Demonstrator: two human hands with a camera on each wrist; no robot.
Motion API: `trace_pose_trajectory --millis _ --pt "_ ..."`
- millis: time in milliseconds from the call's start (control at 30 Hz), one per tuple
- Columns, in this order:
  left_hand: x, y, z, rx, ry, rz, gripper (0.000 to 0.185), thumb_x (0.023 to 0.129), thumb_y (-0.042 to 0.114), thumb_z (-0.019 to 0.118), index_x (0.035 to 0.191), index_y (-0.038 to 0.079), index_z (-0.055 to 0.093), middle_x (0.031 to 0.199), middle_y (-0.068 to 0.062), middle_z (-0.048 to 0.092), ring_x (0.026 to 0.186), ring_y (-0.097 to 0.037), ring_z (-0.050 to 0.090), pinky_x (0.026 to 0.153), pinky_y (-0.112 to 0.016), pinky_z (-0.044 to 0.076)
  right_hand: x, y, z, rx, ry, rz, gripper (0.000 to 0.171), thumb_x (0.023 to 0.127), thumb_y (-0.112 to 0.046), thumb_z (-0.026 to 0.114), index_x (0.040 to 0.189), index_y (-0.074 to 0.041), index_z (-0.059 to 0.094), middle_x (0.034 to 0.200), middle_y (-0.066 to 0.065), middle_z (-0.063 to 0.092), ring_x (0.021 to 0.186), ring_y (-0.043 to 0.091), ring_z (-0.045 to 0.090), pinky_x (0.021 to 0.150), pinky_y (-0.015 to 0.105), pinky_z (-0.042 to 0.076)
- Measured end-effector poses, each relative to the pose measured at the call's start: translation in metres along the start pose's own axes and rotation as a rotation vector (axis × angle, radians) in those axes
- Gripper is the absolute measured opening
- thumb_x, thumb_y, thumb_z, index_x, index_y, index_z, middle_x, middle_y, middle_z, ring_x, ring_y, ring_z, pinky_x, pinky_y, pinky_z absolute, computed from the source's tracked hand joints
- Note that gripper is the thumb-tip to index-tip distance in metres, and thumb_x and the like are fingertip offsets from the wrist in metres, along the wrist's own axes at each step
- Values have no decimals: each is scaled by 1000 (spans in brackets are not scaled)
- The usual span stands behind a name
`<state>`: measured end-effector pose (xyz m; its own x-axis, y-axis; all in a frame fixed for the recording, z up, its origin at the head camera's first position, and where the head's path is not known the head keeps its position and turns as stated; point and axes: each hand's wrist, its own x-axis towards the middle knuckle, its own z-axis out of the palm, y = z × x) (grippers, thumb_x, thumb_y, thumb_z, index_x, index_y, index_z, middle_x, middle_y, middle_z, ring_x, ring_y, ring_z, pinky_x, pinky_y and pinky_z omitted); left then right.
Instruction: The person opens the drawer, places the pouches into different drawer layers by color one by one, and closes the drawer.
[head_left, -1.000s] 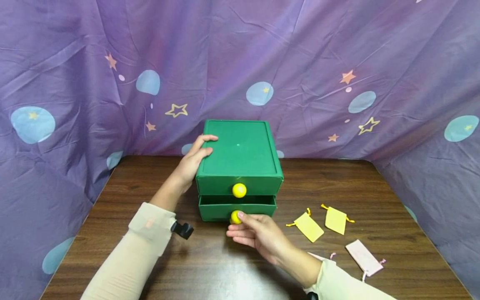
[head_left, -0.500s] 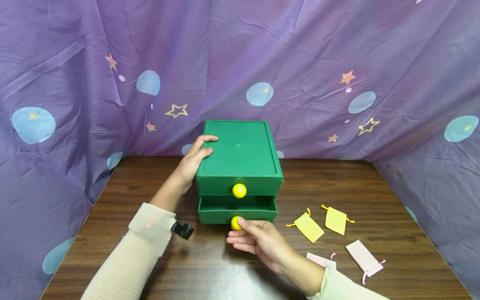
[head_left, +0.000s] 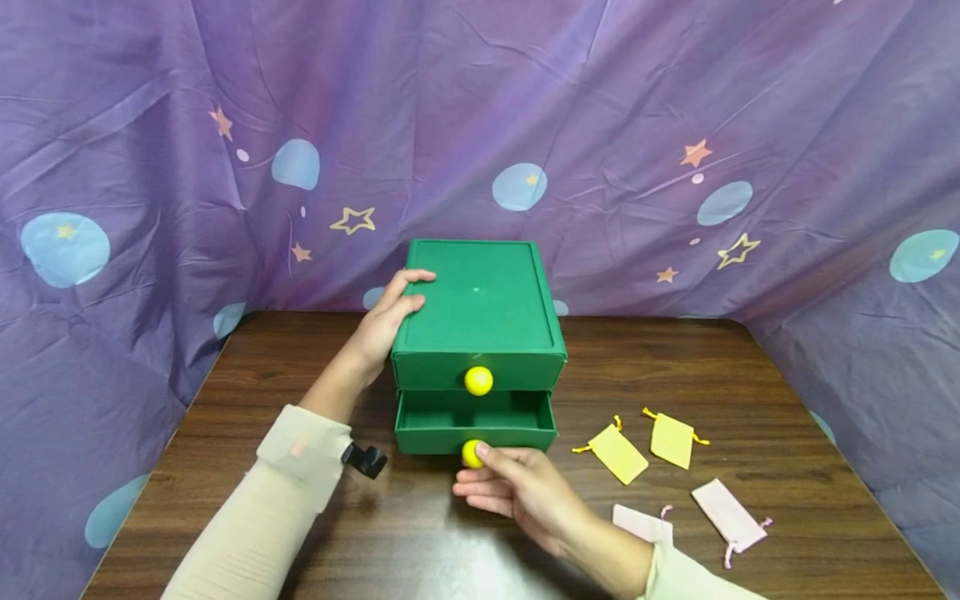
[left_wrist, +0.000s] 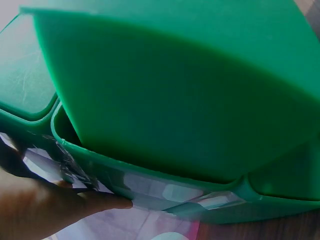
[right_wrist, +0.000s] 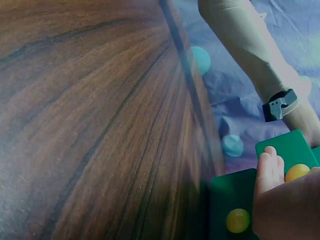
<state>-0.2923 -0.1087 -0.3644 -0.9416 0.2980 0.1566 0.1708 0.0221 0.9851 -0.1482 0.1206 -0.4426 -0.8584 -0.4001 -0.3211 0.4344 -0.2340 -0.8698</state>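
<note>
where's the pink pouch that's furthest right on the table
In the head view the pink pouch lies flat near the table's front right edge, right of the other pink pouch and in front of the two yellow pouches.

The left hand [head_left: 390, 317] lies at the frame's centre-left, fingers straight and thumb spread wide — its beige-sleeved forearm runs up from the lower left. The right hand [head_left: 517, 487], lower centre, pinches with thumb and curled fingers.

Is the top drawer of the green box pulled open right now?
No, the top drawer sits flush; only the bottom drawer is out, its knob pinched by the right hand.
</note>
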Motion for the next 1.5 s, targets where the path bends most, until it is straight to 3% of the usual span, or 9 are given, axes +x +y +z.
trace_pose_trajectory --millis 433,1033,1300,1500 --pt "0 1 0 -9 3 -16 42 107 16 37 148 10 43 161 -11 25 139 -33 27 112 -50 27 -11 5 1 6 -9 16 36 103 -27 64 120 5 64 105 19 75 95 23 75 90 37 58" --pt "1 -3 0 -22 -4 10 43 106 14 38 148 9 43 159 -12 28 136 -31 32 109 -46 29 -21 11 3 6 -33 14 36 104 -24 63 122 7 63 103 18 76 96 24 76 88 36 58" --pt "2 -3 -1 0 -23 24 43 106 13 37 148 7 42 160 -15 25 140 -32 26 113 -50 25 -25 13 2 4 -35 25 36 104 -25 63 122 6 64 103 17 76 97 25 75 90 39 58" --pt "1 -2 -3 -4 -30 15 43 107 13 36 149 8 41 158 -15 25 136 -33 30 109 -46 30 -28 15 3 19 -41 39 38 103 -25 63 121 8 63 104 18 76 97 25 75 90 38 58"
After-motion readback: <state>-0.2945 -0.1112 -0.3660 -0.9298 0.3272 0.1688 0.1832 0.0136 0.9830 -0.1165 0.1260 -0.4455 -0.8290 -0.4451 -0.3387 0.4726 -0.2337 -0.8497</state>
